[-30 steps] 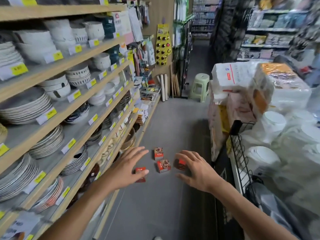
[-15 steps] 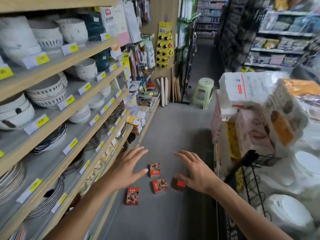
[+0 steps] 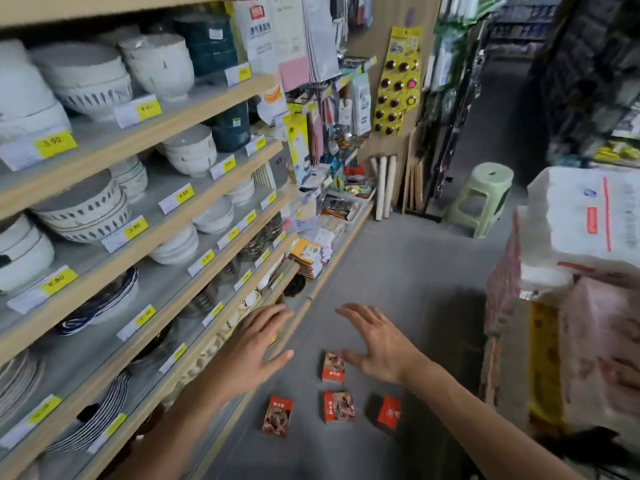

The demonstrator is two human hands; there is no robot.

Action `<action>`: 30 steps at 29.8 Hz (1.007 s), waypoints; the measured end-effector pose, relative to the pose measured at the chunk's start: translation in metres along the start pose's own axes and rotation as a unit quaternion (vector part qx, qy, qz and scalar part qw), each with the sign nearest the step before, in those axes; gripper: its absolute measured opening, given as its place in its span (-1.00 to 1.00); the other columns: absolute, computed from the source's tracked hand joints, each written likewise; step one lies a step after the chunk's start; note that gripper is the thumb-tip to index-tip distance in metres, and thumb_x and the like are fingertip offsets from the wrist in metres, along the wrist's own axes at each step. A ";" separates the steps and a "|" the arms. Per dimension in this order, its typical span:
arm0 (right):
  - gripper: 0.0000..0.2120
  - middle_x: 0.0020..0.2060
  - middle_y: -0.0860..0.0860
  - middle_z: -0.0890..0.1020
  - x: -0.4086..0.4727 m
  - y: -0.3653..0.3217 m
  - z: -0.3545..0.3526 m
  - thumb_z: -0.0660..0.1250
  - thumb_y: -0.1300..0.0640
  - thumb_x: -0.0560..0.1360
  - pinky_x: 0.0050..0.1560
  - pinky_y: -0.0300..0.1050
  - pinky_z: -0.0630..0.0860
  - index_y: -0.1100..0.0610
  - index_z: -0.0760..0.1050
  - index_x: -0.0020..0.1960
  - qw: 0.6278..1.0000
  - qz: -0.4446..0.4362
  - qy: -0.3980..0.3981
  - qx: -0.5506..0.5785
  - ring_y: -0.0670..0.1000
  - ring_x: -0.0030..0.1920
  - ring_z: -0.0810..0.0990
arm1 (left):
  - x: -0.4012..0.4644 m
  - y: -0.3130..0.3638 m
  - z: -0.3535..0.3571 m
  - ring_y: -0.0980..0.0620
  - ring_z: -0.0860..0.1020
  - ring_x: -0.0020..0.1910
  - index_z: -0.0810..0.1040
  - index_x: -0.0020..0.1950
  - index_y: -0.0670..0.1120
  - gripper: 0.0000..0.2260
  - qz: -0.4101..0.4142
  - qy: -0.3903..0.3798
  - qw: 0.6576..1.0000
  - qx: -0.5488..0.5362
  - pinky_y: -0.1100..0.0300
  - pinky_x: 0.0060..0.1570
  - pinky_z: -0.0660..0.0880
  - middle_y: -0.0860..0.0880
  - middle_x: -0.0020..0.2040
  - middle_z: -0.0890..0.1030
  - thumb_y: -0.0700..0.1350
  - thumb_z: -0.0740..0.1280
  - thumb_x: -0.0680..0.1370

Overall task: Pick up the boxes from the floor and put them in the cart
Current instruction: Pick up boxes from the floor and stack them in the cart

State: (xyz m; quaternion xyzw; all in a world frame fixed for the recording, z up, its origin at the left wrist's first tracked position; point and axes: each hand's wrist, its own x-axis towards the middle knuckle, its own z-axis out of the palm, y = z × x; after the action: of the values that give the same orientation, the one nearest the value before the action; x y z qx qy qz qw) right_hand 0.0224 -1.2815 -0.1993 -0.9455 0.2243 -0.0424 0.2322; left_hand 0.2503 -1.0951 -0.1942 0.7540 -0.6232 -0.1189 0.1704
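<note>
Several small red boxes lie on the grey floor: one farthest box, a left box, a middle box and a right box. My left hand hovers above the floor with its fingers spread, holding nothing, just left of the boxes. My right hand is also spread and empty, over the farthest box, partly hiding its right edge. The cart shows only as a dark blurred frame at the lower right.
Wooden shelves of bowls and plates line the left side. Bagged white goods and pink packs pile up at the right. A green stool stands down the aisle. Grey floor lies open between them.
The view has dropped closer to the floor and the boxes now sit nearer. Both hands stayed spread and empty, reaching forward over the boxes.
</note>
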 end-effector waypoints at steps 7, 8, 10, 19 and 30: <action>-0.27 0.55 -0.02 0.27 0.070 0.030 0.009 0.32 -0.25 0.55 0.52 0.04 0.26 -0.04 0.14 0.61 1.000 -0.008 -0.018 0.018 0.04 0.52 0.23 | 0.045 -0.035 0.017 0.25 0.08 0.55 0.16 0.61 0.10 -0.35 -0.030 0.022 0.998 -0.043 0.12 0.52 0.19 0.20 0.55 0.17 0.33 0.11 0.57; -0.27 0.55 -0.02 0.28 0.078 0.034 0.013 0.32 -0.25 0.55 0.52 0.04 0.27 -0.04 0.15 0.61 1.000 -0.003 -0.020 0.021 0.04 0.52 0.24 | 0.049 -0.043 0.022 0.23 0.09 0.55 0.14 0.62 0.09 -0.32 -0.039 0.017 0.998 -0.053 0.11 0.52 0.19 0.18 0.56 0.17 0.35 0.09 0.56; -0.29 0.54 -0.02 0.28 0.093 0.044 0.025 0.33 -0.21 0.56 0.51 0.04 0.28 -0.04 0.16 0.60 0.999 0.009 -0.031 0.028 0.05 0.52 0.24 | 0.057 -0.061 0.038 0.18 0.09 0.57 0.10 0.63 0.09 -0.26 -0.048 0.004 0.997 -0.068 0.05 0.53 0.20 0.16 0.58 0.15 0.42 0.06 0.53; -0.31 0.52 -0.06 0.31 0.136 0.133 0.135 0.41 -0.15 0.54 0.39 -0.21 0.19 -0.03 0.23 0.57 0.990 0.082 -0.107 0.043 0.02 0.46 0.27 | 0.076 -0.149 0.154 0.01 0.28 0.53 0.26 0.58 -0.03 -0.39 -0.130 -0.022 0.987 -0.092 0.13 0.47 0.23 -0.02 0.54 0.34 0.19 0.25 0.58; -0.22 0.51 -0.03 0.33 0.160 0.280 0.369 0.44 -0.22 0.47 0.42 0.19 0.40 -0.08 0.17 0.57 0.951 0.139 -0.266 0.077 0.11 0.47 0.33 | 0.072 -0.253 0.389 -0.17 0.41 0.43 0.37 0.52 -0.13 -0.39 -0.221 -0.100 0.962 -0.126 -0.08 0.40 0.38 -0.16 0.47 0.43 0.19 0.19 0.57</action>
State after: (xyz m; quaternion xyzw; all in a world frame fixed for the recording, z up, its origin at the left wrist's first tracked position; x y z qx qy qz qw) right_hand 0.1205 -1.4197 -0.6593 -0.8614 0.2798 0.2262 0.3586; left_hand 0.3391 -1.1663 -0.6500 0.8298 -0.4347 -0.3061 0.1699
